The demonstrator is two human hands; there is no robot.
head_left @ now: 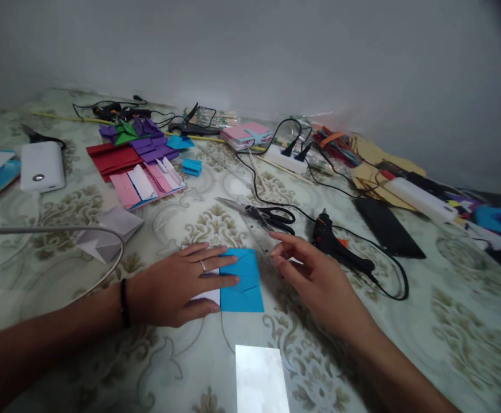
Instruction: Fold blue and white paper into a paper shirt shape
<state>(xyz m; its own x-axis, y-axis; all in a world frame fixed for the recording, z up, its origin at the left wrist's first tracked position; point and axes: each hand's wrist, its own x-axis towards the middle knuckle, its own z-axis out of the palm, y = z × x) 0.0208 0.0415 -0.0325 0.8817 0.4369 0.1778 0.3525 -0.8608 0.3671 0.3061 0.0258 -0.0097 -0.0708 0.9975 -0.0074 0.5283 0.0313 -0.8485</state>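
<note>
My left hand [190,278], with a ring and a black wristband, lies flat with fingers stretched over a folded sheet of blue and white paper [244,287]. The blue part shows to the right of my fingertips; the palm hides much of the white part. To the right of the paper, my right hand [304,267] is raised slightly with thumb and fingers pinched on a clear plastic ruler [257,232]. Black-handled scissors [271,215] lie just beyond the ruler. A black glue gun [339,244] rests right of my right hand.
Folded pink paper pieces [147,186], red ones [113,160] and purple ones [151,146] lie back left. A white power bank [42,166] and grey cable [82,229] are left. Behind sits a power strip [285,159] with cords; a black phone-like slab [388,226] lies right.
</note>
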